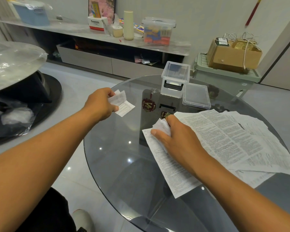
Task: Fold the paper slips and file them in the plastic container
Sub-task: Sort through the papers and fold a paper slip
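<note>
My left hand (100, 104) pinches a partly folded paper slip (122, 104) above the left side of the round glass table (117, 164). My right hand (176, 138) grips a crumpled folded slip (161, 125) while resting on a long printed slip (167, 168) that lies flat on the glass. The clear plastic container (175, 79) stands open at the table's far edge, a black latch on its front. Its clear lid (197, 96) lies flat just to its right. Whether anything lies inside the container is unclear.
Several large printed sheets (238, 139) are spread over the right half of the table. A green bin (224, 77) with a cardboard box (233, 54) stands beyond the table. A plastic-wrapped table (12, 62) is at left; a low shelf (94, 30) lines the wall.
</note>
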A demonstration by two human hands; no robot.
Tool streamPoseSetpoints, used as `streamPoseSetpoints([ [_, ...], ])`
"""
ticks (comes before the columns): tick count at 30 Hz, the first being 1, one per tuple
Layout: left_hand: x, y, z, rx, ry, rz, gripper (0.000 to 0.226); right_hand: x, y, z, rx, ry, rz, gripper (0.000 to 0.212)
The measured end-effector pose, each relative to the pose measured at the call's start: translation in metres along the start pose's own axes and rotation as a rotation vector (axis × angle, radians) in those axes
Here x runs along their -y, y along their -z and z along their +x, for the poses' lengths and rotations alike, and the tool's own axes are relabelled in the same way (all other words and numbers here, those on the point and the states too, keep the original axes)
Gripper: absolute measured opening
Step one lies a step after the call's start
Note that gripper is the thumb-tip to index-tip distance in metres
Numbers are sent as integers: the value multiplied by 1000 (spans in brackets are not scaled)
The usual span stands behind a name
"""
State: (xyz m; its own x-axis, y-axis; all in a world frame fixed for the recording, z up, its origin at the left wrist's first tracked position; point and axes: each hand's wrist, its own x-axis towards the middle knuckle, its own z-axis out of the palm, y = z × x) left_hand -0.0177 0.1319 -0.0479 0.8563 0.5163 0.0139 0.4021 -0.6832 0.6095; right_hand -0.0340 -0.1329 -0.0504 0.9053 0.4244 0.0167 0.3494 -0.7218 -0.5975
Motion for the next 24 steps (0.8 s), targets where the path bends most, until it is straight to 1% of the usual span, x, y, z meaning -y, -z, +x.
streamPoseSetpoints([
  [2,-2,-4,-8,-40,-140,26,41,0,-1,0,5,3,-2,30],
  [3,-2,-6,-13,-45,-210,49,46,0,-1,0,3,6,-5,31],
  [5,-7,-9,-22,-10,-317,164,58,-1,-1,0,-3,9,-8,31],
  [6,-12,-10,-26,22,-355,236,52,-2,0,0,-5,5,-8,31],
  [7,-16,-10,-30,57,-353,302,35,-2,0,1,-8,0,-7,31],
  [8,-22,-10,-34,92,-341,336,25,-3,0,1,-12,-6,-4,31],
  [10,-27,-8,-39,140,-270,311,56,-3,1,2,-28,-13,6,32],
  [11,-28,-8,-39,154,-240,289,57,-3,1,2,-36,-17,13,32],
  [13,-24,-7,-34,139,-213,256,30,-3,1,1,-62,-26,50,34],
  [14,-21,-6,-33,134,-178,251,28,-2,2,0,-79,-34,95,35],
  [16,-22,0,-33,193,-61,197,46,0,5,0,-119,-61,246,37],
  [17,-22,1,-32,220,-10,157,45,2,7,0,-138,-79,326,37],
  [18,-23,2,-34,252,18,131,38,3,9,1,-154,-100,394,38],
  [20,-25,1,-37,281,25,134,28,4,11,4,-173,-147,508,39],
  [22,-30,0,-45,267,-19,141,27,5,11,7,-165,-188,627,40],
  [23,-33,-3,-49,248,-42,93,25,6,11,7,-158,-203,679,40],
  [24,-37,-6,-54,233,-56,-9,21,6,10,7,-152,-213,716,41],
])
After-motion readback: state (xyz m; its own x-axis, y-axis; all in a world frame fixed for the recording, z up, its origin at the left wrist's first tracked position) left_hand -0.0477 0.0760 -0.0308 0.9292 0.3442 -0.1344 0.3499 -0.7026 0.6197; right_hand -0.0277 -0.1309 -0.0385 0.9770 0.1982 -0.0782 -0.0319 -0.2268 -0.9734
